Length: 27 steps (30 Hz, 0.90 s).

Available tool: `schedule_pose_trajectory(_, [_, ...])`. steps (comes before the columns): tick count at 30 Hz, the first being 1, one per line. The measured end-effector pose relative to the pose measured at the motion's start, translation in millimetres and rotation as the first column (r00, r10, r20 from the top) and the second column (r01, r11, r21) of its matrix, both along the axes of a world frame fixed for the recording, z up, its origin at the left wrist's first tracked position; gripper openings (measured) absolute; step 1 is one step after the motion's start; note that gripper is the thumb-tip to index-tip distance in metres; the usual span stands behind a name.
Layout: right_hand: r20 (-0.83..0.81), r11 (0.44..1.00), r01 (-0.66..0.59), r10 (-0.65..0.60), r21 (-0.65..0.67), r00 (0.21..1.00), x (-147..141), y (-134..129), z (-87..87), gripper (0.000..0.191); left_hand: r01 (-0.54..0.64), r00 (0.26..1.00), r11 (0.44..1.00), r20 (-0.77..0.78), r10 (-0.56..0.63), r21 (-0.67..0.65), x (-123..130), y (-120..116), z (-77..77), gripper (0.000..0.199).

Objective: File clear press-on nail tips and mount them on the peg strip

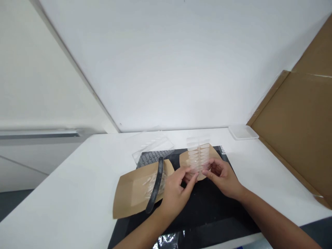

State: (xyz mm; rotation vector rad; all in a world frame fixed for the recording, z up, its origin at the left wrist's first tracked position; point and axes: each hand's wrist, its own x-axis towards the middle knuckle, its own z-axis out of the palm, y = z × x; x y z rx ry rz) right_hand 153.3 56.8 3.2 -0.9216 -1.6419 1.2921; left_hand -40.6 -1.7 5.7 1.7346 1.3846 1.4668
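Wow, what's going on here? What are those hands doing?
A person is pinching a brown card with a clear plastic strip on it, using their left hand and right hand, over a black mat. Another brown card lies by the left hand, with a black curved band across it. A clear plastic tray rests behind that card, and a small white tray sits on the white table.

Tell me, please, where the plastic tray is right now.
In the head view, the shallow plastic tray sits at the far edge of the white table, right of the black mat and just left of the brown cardboard sheet.
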Motion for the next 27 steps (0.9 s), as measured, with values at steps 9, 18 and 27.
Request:
schedule_pose_trajectory(9, [-0.067,0.990,-0.143,0.142,-0.016,0.988,4.6,2.0,-3.1,0.039,0.097,0.982,0.990,0.169,-0.079,-0.102,-4.5,-0.2,-3.7,0.019])
schedule_pose_trajectory(18, [-0.077,0.995,-0.081,0.077,-0.054,0.994,4.3,4.7,-6.6,0.041,0.088,0.992,0.992,0.099,-0.078,-0.093,-7.4,-1.0,3.1,0.020])
schedule_pose_trajectory(27, [-0.050,0.986,-0.163,0.164,0.036,0.985,7.5,3.5,-3.2,0.031,0.214,0.946,0.957,0.288,-0.152,-0.197,-5.3,-1.3,-3.4,0.027])
